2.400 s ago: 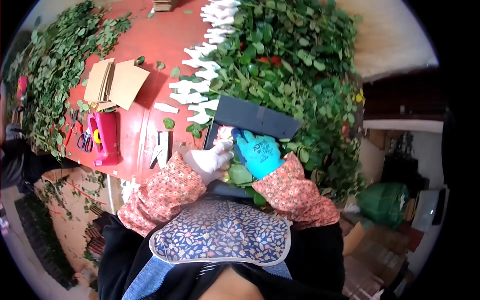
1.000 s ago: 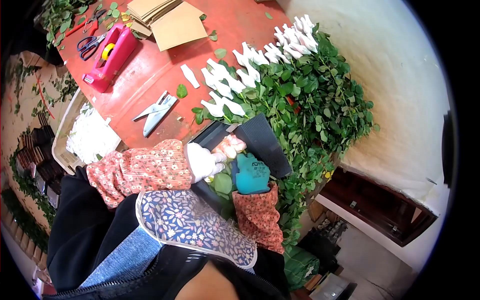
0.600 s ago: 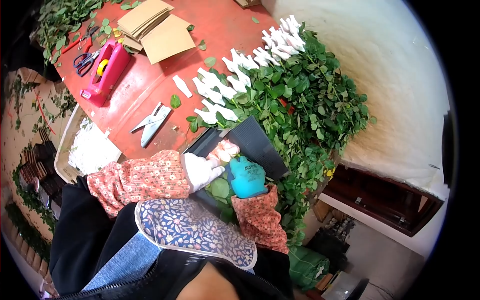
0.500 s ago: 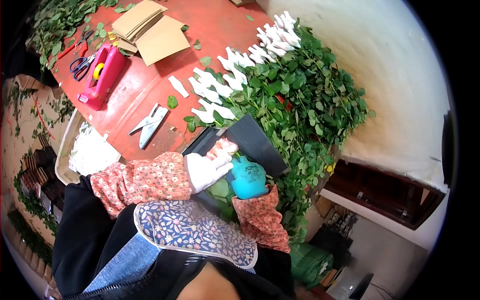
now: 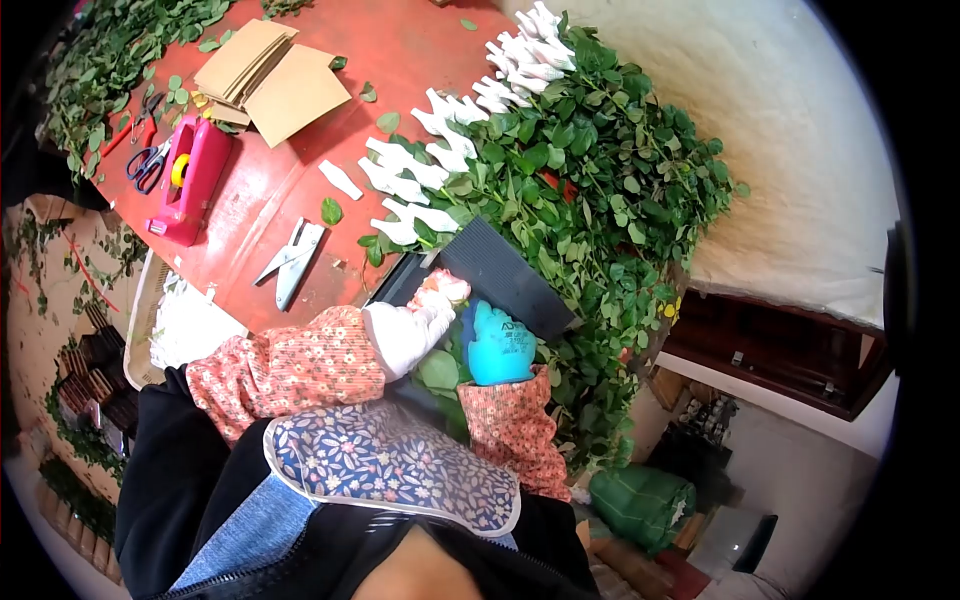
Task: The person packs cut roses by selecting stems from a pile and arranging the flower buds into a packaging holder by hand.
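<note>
My left hand (image 5: 405, 338), in a white glove, is closed around a pale pink rose (image 5: 447, 287), its bloom showing past the fingers. Close beside it, my right hand (image 5: 502, 345) in a blue glove is curled over the leafy stems, and what its fingers grip is hidden. Both hands are over a black ribbed tray (image 5: 500, 275) with a raised side. Green leaves (image 5: 438, 370) show between my wrists. Beyond the tray lies a row of flower heads in white sleeves (image 5: 405, 222), their leafy stems (image 5: 620, 220) spreading right.
On the red table (image 5: 290, 180) are a metal stapler-like tool (image 5: 292, 264), a pink tape dispenser (image 5: 192, 180), scissors (image 5: 148, 168), red-handled pruners (image 5: 146, 130) and cardboard pieces (image 5: 292, 95). A basket of white sleeves (image 5: 185, 325) stands left. A wall (image 5: 790, 150) rises at right.
My left fingers, stretched out before, are now curled in around the rose. My right hand has turned slightly upward beside it. The whole view has shifted a little.
</note>
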The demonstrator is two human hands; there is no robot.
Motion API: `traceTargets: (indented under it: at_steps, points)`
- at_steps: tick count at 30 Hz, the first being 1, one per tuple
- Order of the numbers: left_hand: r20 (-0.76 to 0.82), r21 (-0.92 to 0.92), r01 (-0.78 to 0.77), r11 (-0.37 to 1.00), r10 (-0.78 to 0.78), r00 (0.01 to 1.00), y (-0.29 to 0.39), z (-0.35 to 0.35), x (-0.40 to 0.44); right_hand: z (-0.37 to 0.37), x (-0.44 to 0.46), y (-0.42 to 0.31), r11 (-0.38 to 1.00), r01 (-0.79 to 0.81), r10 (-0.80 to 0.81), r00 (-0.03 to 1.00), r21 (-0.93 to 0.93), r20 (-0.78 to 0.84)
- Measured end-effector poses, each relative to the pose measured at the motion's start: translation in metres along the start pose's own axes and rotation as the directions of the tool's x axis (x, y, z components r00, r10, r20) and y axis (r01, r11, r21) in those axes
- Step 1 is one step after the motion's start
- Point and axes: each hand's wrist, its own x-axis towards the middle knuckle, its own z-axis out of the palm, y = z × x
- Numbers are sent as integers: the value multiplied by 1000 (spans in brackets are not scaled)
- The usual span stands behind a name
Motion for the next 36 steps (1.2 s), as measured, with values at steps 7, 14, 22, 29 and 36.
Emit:
traceTargets:
  at_steps: [7,14,22,29,36]
  points:
    - [67,-131,-264,956,274,959,-15,-11,23,-7,2,-1,997,53,-49,996,52,-72]
    - [481,-267,-78,961,203,853,-30,-14,34,18,7,-1,998,57,-62,966,-28,-251]
    - [232,-461,-202,864,337,913,-52,37,26,-2,-6,8,985,82,-51,979,153,-198]
    - [82,-430,108,897,-80,993,-96,-44,33,-51,-37,46,912,184,59,825,367,-562]
    - [-116,534,358,766,-353,928,-245,-37,68,-45,-59,47,897,46,120,932,440,-342]
